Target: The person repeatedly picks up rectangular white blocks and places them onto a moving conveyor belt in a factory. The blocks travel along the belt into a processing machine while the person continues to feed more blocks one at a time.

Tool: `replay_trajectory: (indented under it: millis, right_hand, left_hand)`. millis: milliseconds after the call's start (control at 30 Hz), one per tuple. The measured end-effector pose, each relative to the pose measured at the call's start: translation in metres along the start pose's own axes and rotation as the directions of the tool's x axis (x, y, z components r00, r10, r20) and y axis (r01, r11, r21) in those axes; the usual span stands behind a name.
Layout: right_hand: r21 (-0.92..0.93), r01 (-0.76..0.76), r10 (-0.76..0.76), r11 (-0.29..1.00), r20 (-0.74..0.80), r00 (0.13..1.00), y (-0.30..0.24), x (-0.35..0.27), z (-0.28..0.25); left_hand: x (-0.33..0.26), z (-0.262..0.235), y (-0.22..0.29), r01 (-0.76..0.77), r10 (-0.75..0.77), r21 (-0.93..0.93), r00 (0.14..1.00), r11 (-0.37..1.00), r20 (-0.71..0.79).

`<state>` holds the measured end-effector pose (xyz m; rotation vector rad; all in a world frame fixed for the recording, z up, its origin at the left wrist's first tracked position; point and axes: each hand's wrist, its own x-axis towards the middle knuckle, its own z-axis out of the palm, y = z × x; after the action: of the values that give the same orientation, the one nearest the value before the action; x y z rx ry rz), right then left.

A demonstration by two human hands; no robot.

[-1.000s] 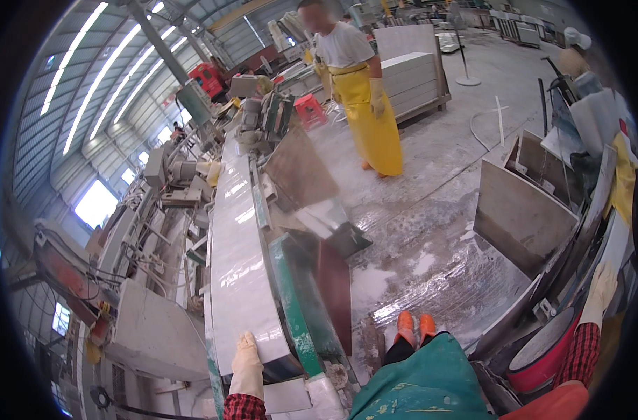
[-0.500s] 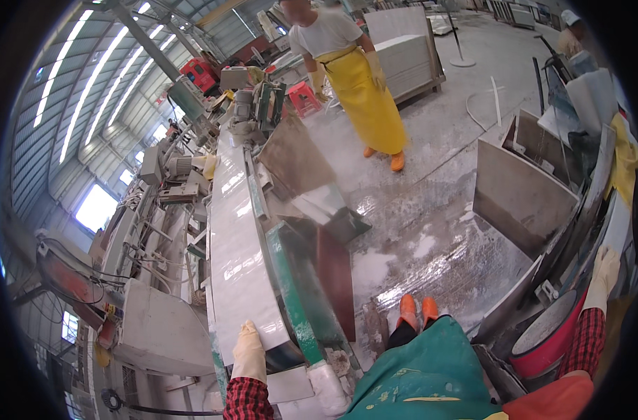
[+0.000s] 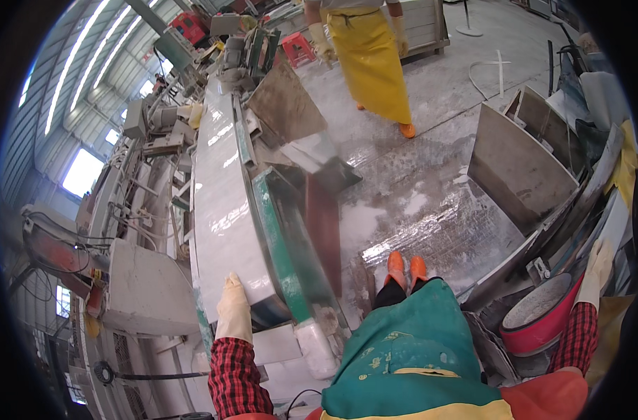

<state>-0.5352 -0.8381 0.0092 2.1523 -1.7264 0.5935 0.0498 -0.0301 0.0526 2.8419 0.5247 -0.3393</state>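
My pale-gloved left hand (image 3: 233,299) lies straight-fingered on the long, glossy white slab (image 3: 224,213) beside the green rail (image 3: 280,245); it seems heavy, slippery, best held by edges. Whether my right hand (image 3: 599,266) grips, I cannot tell.

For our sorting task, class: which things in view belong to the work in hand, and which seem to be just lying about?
In hand:
- left hand, gloved, on the long pale surface
- right hand, gloved, at the pale upright strip

Apparently lying about:
- red stool
- red-sided round tub
- yellow cloth
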Motion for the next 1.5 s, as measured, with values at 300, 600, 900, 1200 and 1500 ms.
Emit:
replay_trajectory:
  millis: [300, 600, 900, 1200, 1500]
  right_hand:
    - [0.125, 0.032, -0.031, 0.992, -0.011, 0.999, -0.01, -0.012, -0.017]
    - [0.059, 0.041, -0.042, 0.997, 0.011, 0.999, -0.005, -0.013, -0.01]
    - [0.085, 0.019, -0.026, 0.996, 0.073, 0.997, -0.008, -0.02, -0.016]
    - [0.056, 0.069, -0.07, 0.996, 0.024, 0.997, -0.011, -0.029, -0.021]
    - [0.073, 0.097, -0.098, 0.993, 0.015, 0.995, -0.009, -0.037, -0.02]
  left_hand:
    - [0.001, -0.003, 0.009, 0.02, -0.019, -0.026, 0.999, 0.999, 0.036]
    - [-0.019, -0.019, 0.029, -0.022, 0.008, 0.143, 0.995, 0.989, 0.102]
    - [-0.018, -0.016, 0.029, -0.043, 0.041, 0.147, 0.999, 0.988, 0.017]
    - [-0.014, -0.019, 0.037, -0.029, 0.017, 0.279, 0.999, 0.96, 0.046]
    - [0.003, -0.006, 0.019, -0.092, 0.101, 0.107, 0.992, 0.99, -0.078]
